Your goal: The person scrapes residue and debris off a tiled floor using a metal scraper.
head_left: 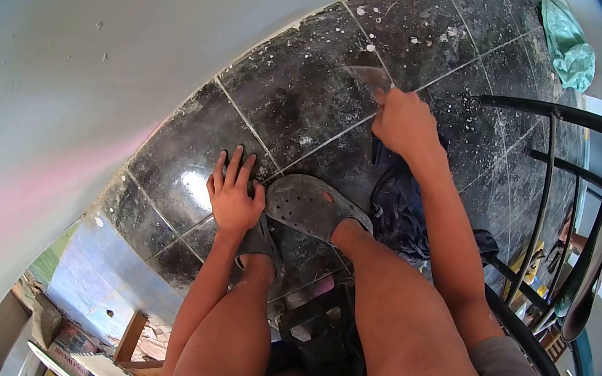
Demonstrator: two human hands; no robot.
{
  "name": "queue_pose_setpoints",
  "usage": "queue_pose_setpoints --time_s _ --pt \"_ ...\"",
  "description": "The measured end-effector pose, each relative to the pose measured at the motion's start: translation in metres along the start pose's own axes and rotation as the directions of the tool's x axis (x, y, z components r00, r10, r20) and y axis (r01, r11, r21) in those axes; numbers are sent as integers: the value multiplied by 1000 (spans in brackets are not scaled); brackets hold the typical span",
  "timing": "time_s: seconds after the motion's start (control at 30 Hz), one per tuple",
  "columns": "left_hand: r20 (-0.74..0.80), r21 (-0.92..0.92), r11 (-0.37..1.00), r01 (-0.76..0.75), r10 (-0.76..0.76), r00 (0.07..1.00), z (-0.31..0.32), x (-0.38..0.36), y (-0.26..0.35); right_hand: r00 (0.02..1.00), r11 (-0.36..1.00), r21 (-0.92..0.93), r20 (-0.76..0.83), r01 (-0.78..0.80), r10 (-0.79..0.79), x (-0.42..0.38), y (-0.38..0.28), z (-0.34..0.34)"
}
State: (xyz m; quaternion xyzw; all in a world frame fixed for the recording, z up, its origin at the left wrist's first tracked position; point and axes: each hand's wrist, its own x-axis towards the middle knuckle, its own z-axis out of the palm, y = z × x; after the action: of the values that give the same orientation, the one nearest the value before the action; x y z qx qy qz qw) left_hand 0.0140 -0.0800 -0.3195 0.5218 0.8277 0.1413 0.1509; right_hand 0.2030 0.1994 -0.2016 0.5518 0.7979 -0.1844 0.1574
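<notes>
My right hand (407,126) is closed around the handle of a scraper (370,77). Its flat metal blade lies against or just over the black tiled floor (329,100); the handle is hidden in my fist. White specks and paint spots dot the tiles around it. Fingers spread, my left hand (235,192) rests on the floor beside a dark clog (310,206) on my right foot. Under my right forearm lies a crumpled dark cloth (402,210).
A dark metal frame with bars (543,199) stands close on the right. At the far right is a crumpled green plastic bag (569,49). The pale wall (105,45) borders the floor on the left. Boxes and wood pieces (130,337) sit at lower left.
</notes>
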Motion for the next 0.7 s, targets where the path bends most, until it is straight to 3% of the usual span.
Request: queue_pose_setpoints --time_s 0.1,0.27,0.47,0.7 --pt "-7 6 1000 -12 12 1000 0 -1 -3 1000 1000 26 19 -15 14 -8 0 2" --pt "-8 -5 1000 -10 10 1000 1 -1 -1 994 997 53 -87 -56 60 22 -6 -7" --pt "-19 8 1000 -22 22 1000 0 0 -1 998 998 -5 3 -60 60 1 -8 -5" --pt "-6 1 1000 -14 14 1000 0 0 0 997 999 46 -77 -16 19 25 -2 -3"
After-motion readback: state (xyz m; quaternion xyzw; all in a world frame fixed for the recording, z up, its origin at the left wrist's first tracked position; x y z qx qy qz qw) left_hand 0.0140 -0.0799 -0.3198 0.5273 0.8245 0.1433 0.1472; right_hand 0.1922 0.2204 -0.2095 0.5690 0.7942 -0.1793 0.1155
